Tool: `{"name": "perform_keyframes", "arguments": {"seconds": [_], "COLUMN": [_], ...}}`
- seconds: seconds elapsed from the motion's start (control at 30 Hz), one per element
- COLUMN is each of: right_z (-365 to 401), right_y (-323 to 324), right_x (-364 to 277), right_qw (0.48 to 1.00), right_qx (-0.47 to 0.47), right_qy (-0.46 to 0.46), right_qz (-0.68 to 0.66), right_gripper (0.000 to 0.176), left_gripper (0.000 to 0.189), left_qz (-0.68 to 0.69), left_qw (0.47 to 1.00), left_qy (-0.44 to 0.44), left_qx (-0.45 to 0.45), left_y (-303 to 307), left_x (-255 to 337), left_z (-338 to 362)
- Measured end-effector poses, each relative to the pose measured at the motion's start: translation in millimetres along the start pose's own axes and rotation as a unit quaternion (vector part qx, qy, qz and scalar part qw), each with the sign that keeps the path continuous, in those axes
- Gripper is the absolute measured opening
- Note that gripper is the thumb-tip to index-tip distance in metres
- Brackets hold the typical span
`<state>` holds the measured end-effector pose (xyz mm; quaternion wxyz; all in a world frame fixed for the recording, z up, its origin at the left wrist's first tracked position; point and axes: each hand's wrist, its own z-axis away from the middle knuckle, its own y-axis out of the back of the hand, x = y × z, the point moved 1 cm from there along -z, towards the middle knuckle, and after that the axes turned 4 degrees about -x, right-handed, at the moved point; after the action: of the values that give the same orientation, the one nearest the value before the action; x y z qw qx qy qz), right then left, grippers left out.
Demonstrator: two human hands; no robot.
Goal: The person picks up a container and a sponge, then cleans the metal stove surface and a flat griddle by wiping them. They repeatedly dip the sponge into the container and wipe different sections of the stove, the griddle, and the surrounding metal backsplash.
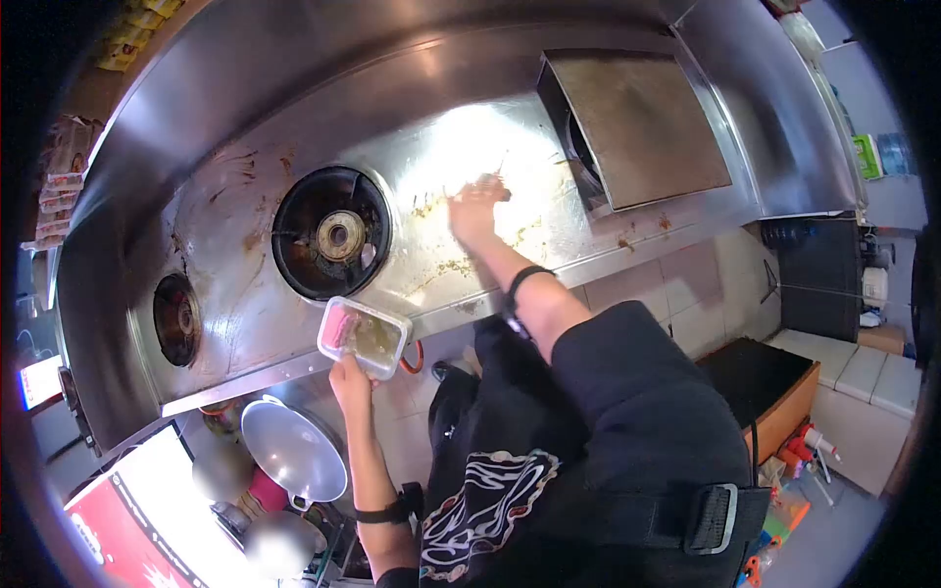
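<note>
My left hand (351, 380) grips the near edge of a clear plastic container (397, 365), holding it tilted by the stove's front rim. Inside the container are murky greenish liquid and a pink sponge (338, 326). My right hand (474, 211) is down on the steel stove top (431, 279), right of the large burner (340, 235). Its fingers are curled and partly lost in glare; a dark brownish patch shows at the fingertips, too blurred to name. Yellow-brown grease smears mark the steel around this hand.
A smaller burner (177, 318) lies at the left. A box-like metal cover (642, 127) stands on the stove's right part. Below the front edge at left sits a large grey metal pan (294, 451). A black-topped wooden piece (760, 392) is on the right.
</note>
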<state>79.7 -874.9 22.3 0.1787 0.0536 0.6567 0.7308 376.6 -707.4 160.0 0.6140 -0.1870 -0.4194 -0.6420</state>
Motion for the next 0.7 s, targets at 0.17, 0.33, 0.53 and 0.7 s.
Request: {"name": "perform_keyframes", "arguments": {"seconds": [0.17, 0.33, 0.53, 0.7], "right_z": [40, 20, -110, -26], "right_y": [-5, 13, -9, -7], "right_x": [-36, 68, 44, -52], "right_qw": [0.928, 0.919, 0.976, 0.905], "right_qx": [-0.090, -0.138, 0.211, 0.063], "right_qy": [0.293, 0.334, -0.033, 0.414], "right_qz": [-0.213, -0.161, -0.039, -0.072], "right_gripper": [0.049, 0.045, 0.060, 0.041], "left_gripper": [0.028, 0.032, 0.032, 0.035], "left_qz": [0.026, 0.031, 0.018, -0.059], "left_qw": [0.999, 0.999, 0.999, 0.997], "left_qy": [0.020, -0.002, 0.021, 0.004], "left_qx": [0.000, 0.003, 0.042, 0.044], "left_y": [1, 16, 12, 19], "left_x": [2, -8, -18, -51], "left_z": [16, 28, 25, 3]}}
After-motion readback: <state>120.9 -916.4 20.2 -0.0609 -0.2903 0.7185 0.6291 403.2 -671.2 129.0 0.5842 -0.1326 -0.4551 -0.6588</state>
